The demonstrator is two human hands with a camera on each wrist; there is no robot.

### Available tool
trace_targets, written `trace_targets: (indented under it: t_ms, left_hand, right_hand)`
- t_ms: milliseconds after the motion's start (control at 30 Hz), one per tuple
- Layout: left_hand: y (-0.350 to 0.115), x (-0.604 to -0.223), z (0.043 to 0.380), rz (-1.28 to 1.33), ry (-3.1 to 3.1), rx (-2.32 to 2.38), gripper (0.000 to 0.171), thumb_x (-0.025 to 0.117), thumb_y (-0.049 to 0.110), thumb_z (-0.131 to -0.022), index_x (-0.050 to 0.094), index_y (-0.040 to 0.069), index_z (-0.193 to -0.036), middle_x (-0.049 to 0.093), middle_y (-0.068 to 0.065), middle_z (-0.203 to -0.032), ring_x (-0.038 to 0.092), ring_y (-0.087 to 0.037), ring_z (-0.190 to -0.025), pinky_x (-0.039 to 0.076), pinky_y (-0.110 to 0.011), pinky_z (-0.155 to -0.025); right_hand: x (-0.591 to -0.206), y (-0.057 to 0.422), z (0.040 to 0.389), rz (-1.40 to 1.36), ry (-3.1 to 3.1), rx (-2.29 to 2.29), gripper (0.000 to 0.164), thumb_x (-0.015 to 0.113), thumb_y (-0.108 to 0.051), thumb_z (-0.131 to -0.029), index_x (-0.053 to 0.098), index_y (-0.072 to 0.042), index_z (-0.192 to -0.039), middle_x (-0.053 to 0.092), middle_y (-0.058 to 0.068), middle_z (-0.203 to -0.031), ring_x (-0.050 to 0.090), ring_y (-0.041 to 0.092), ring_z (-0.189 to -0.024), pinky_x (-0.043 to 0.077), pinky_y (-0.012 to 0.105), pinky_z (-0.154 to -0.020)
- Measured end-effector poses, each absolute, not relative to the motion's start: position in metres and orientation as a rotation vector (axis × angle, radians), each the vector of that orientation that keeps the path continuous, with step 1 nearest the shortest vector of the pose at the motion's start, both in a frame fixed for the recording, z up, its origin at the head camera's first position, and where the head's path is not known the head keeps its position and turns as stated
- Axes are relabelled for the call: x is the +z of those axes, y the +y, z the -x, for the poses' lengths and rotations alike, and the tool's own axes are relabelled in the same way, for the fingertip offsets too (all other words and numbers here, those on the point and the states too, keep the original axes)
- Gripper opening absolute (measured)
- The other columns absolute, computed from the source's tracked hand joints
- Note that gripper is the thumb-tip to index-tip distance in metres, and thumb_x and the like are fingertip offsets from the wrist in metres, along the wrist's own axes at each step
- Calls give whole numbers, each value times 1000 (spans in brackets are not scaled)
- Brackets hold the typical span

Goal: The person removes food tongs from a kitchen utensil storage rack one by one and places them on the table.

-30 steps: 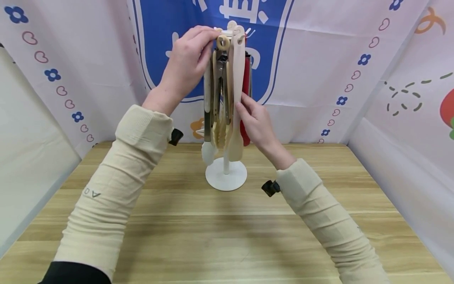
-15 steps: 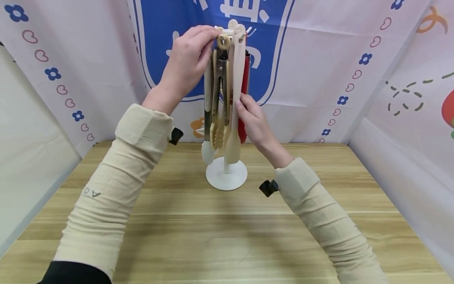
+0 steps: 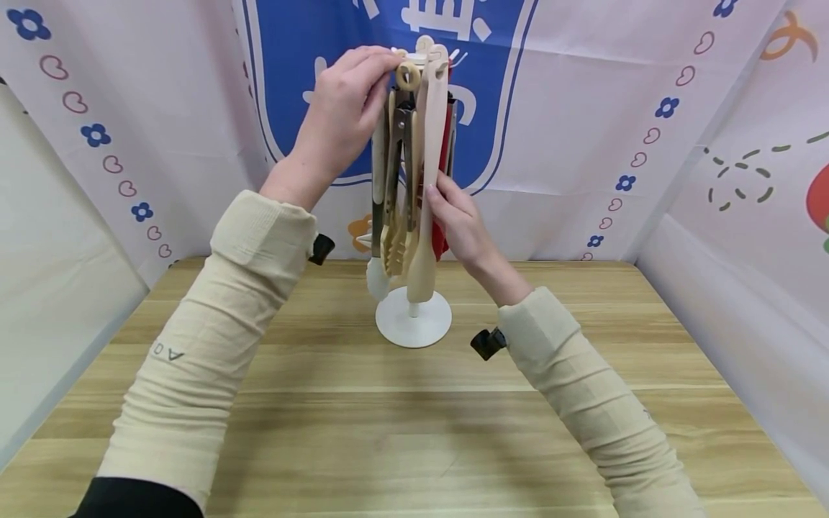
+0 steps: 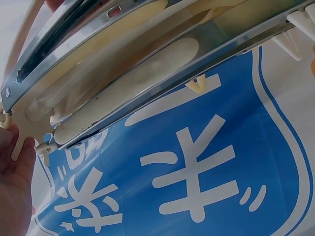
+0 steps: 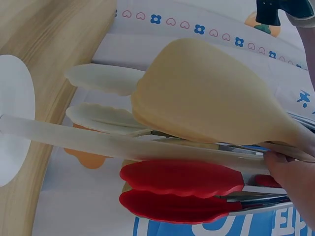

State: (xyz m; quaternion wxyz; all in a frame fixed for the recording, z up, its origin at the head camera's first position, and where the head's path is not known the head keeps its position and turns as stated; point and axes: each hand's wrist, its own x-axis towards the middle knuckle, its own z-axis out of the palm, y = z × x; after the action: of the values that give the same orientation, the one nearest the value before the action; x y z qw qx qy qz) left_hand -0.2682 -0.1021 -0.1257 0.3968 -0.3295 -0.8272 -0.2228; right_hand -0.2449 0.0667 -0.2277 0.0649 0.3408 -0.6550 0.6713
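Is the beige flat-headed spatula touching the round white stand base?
Apart: the right wrist view shows a wide gap between the beige spatula and white base.

Tabletop (image 3: 414, 424): pale wood grain, its far edge meeting the cloth.
Backdrop (image 3: 570, 101): I see white cloth, faintly creased.
Blue emblem (image 3: 311, 29): white characters, cropped at the top of my head view.
Borders: blue flowers (image 3: 96, 135) and heart outlines (image 3: 113, 165).
Right panel (image 3: 712, 266): I make out an orange curl (image 3: 780, 43), green dashes (image 3: 748, 154), a red shape (image 3: 820, 198).

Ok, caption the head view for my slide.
Left grip at the top of a white utensil stand, right grip on a hanging pale spatula.
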Motion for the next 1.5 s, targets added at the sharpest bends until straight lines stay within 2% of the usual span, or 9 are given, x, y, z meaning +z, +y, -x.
trace_targets:
  t_ms: [267,533,700,933,1100,1267,1500]
  left_hand:
    - [-102,-126,268,840,-2094,-563,32,39,13,-98,56,1,-122,55,-10,-123,47,-16,-118,30,-15,-100]
    - [-103,-126,268,825,-2113,-565,32,39,14,-98,56,2,-122,55,-10,-123,46,-15,-118,29,-15,-101]
    - [-103,-127,268,825,-2112,-562,32,39,15,-98,56,2,-122,55,-10,-124,46,-15,-119,29,-15,-101]
    - [-103,-127,268,830,-2108,-555,32,39,13,-98,55,2,-123,55,-10,-124,46,-16,-119,30,-16,-101]
    - [-103,-127,268,831,-2108,-552,32,38,13,-98,55,1,-123,54,-11,-124,46,-16,-119,30,-15,-101]
    - [-103,-127,267,826,-2114,-549,32,38,13,-98,54,2,-123,54,-10,-124,46,-16,-119,29,-15,-101]
    - [-102,-126,268,845,-2095,-550,32,38,12,-98,55,1,-122,55,-11,-124,46,-17,-118,30,-16,-101]
  right_hand:
    - [-229,68,247,-1041,-1936,2082,42,24,-4,-97,25,12,-136,37,25,-125,42,22,-110,36,34,-100]
    - [-226,72,244,-1096,-1935,2077,46,24,-5,-97,16,9,-140,26,23,-140,31,25,-126,27,37,-107]
    - [-226,73,244,-1095,-1914,2067,45,24,-4,-97,18,10,-140,28,24,-138,33,24,-124,28,37,-106]
    - [-222,75,242,-1039,-1871,2074,42,25,-4,-97,27,12,-135,40,26,-125,45,23,-110,40,37,-95]
    - [-220,75,241,-1029,-1854,2084,43,24,-3,-97,25,12,-137,39,25,-128,44,22,-109,39,34,-93]
    - [-218,76,240,-1037,-1851,2064,44,24,-4,-97,22,10,-139,34,24,-134,42,22,-113,38,35,-96]
    - [-219,76,240,-1020,-1842,2015,43,26,-5,-98,26,11,-137,36,23,-135,42,20,-114,37,33,-96]
